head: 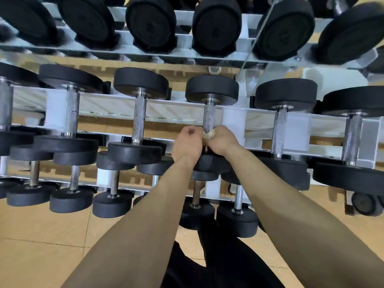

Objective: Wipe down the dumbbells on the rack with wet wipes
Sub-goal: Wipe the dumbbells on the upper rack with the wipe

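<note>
The person reaches both bare arms toward the middle tier of the white rack (pixel 104 107), where black dumbbells lie in a row with their handles pointing away from the camera. Both hands meet at one dumbbell (pixel 212 90) near the middle of that row.

The right hand (pixel 222 140) has its fingers curled round a crumpled, pale yellowish wipe (pixel 208 135) and presses it against the near end of the knurled steel handle (pixel 209 117). The left hand (pixel 188 142) sits just beside it, touching the right hand, with its fingers curled into a loose fist. Whether it pinches an edge of the wipe cannot be told, as the fingertips are hidden. The dumbbell's near head is mostly covered by the wrists.

More dumbbells rest on the tier above, and smaller ones on the lowest tier close to the tan floor (pixel 41 235). Dark trousers (pixel 218 267) show between the forearms at the bottom of the view.
</note>
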A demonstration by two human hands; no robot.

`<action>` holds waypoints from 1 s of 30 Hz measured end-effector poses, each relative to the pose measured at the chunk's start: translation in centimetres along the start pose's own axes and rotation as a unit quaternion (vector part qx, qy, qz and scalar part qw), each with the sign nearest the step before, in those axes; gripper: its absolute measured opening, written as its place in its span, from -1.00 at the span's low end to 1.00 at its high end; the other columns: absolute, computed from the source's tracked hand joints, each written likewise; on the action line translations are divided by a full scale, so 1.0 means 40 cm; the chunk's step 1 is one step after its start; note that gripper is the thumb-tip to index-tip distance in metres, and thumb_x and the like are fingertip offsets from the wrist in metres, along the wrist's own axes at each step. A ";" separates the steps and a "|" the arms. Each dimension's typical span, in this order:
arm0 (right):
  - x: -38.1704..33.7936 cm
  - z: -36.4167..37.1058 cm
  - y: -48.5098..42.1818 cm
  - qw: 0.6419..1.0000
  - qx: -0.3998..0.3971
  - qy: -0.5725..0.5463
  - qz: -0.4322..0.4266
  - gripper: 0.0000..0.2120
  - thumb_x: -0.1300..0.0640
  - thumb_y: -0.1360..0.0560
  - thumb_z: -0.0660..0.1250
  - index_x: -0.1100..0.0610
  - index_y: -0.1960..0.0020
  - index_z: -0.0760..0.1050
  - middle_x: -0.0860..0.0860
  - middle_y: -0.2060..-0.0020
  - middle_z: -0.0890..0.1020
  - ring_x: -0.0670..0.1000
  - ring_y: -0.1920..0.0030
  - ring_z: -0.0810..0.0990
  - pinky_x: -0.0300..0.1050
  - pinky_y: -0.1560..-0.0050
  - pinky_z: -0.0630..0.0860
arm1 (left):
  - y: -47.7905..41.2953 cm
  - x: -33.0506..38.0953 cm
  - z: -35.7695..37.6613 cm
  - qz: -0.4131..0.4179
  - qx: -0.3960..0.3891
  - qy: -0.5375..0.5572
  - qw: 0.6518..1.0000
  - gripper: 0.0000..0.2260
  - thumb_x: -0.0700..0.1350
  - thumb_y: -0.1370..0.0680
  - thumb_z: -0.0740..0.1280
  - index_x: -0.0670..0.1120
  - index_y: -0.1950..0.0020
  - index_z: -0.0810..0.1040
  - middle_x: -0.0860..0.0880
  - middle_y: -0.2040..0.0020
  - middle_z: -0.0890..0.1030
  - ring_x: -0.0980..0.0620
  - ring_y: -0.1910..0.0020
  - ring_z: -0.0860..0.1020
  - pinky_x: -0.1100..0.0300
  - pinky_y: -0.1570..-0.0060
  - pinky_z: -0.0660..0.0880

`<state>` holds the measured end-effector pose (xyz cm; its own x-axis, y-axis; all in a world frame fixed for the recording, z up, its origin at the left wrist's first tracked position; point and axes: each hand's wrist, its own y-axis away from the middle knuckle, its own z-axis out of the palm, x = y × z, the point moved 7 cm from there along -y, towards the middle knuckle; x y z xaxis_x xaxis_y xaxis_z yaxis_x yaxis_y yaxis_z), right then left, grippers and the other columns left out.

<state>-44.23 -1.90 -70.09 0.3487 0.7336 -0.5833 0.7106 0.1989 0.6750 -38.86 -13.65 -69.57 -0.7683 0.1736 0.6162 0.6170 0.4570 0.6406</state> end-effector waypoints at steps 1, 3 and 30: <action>0.005 -0.009 0.010 1.000 0.003 -0.002 0.004 -0.87 0.06 -0.52 0.44 0.12 0.12 0.59 0.02 0.22 0.64 0.02 0.18 0.60 -0.16 0.25 0.45 | 0.004 -0.001 0.001 0.007 -0.020 0.012 1.000 -0.72 0.06 -0.60 0.29 0.04 -0.27 0.58 0.03 -0.19 0.65 -0.05 -0.20 0.57 0.03 -0.30 0.44; 0.029 -0.032 0.025 0.999 0.025 -0.036 0.014 -0.83 0.14 -0.56 0.38 0.12 0.21 0.59 0.05 0.23 0.67 0.09 0.13 0.66 -0.06 0.09 0.56 | 0.018 0.001 -0.001 0.023 -0.046 0.045 0.998 -0.72 -0.02 -0.61 0.33 -0.02 -0.31 0.57 0.03 -0.22 0.63 -0.01 -0.24 0.57 0.05 -0.35 0.42; 0.132 -0.150 0.145 0.925 0.134 -0.347 0.080 -0.65 0.31 -0.56 0.11 0.05 -0.19 0.56 0.04 0.11 0.57 -0.02 0.24 0.54 -0.12 0.17 0.54 | 0.148 0.115 -0.092 0.099 -0.065 0.071 0.990 -0.85 -0.23 -0.60 0.37 0.01 -0.07 0.62 0.07 0.02 0.64 0.07 0.14 0.60 0.24 0.20 0.55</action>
<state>-41.94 7.02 -66.53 0.7041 0.1270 -0.6987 0.7101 -0.1123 0.6951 -38.11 -13.36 -61.26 -0.6043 0.1193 0.7877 0.7767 0.3084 0.5492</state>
